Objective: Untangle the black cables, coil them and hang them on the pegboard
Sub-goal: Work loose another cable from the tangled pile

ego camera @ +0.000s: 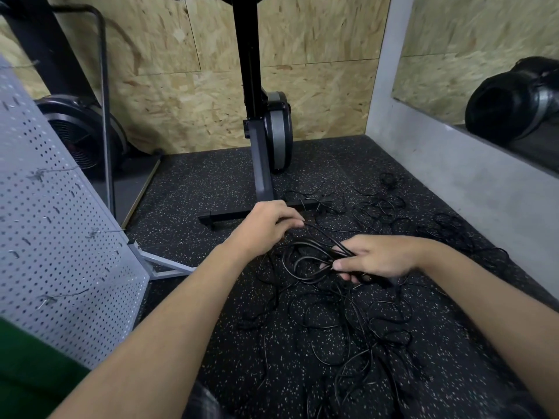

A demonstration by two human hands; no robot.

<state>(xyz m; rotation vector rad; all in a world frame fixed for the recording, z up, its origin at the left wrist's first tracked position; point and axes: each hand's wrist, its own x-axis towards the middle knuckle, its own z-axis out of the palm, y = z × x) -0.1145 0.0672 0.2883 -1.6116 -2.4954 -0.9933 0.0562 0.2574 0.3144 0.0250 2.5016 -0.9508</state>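
Observation:
A tangle of thin black cables lies spread over the speckled black floor in front of me. My right hand grips a bundle of cable loops that hangs to its left. My left hand pinches a strand of the same cable that runs from its fingertips down to the right hand. More loose black cables lie farther back near the wall. The grey pegboard stands tilted at the left, with a few wire ties on it.
An upright rowing machine stands ahead, its black foot bar on the floor just beyond my left hand. A fan-wheel machine sits behind the pegboard. The pegboard's grey base frame juts onto the floor. A concrete wall with a mirror bounds the right.

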